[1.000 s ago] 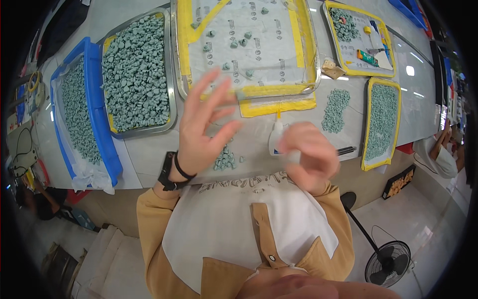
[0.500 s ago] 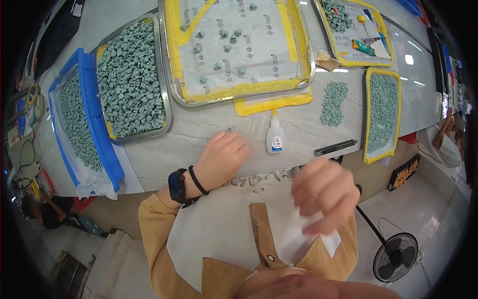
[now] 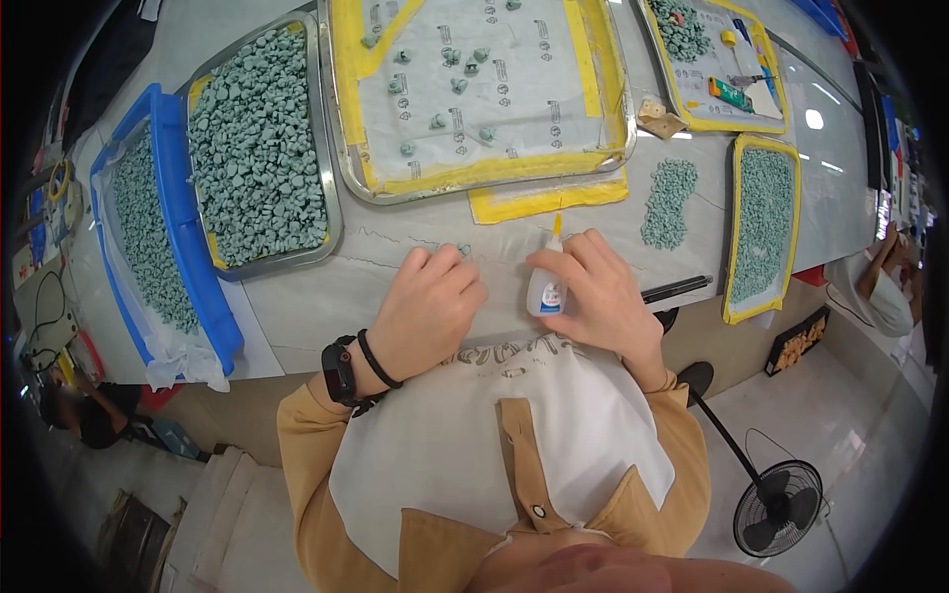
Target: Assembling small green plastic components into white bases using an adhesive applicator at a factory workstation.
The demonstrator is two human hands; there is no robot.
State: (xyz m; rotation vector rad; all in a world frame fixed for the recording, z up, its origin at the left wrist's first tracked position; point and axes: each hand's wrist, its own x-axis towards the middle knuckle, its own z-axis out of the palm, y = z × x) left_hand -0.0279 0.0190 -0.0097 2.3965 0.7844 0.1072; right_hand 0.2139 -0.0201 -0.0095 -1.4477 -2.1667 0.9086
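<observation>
My right hand [image 3: 601, 295] has its thumb and fingers round a small white glue bottle [image 3: 546, 289] with a thin yellow nozzle. The bottle is roughly upright in the picture, nozzle toward the big tray. To its left, my left hand [image 3: 427, 304] rests on the table edge with fingers curled inward. A small green piece [image 3: 464, 250] shows just past its fingertips; what the fingers hold is hidden. Beyond both hands, a large metal tray [image 3: 395, 190] edged with yellow tape carries several spaced-out green clusters [image 3: 459, 86].
At left stand a metal tray heaped with green stones [image 3: 259, 148] and a blue tray [image 3: 178, 188]. A loose stone pile [image 3: 670, 203], black tweezers [image 3: 676, 289] and a yellow-edged tray [image 3: 733, 237] lie right. A tool tray [image 3: 727, 124] is far right; a fan [image 3: 778, 507] stands below.
My right hand has come down from near my chest, forward and left, and closed on the glue bottle. My left hand stays nearly in place; the view has shifted slightly.
</observation>
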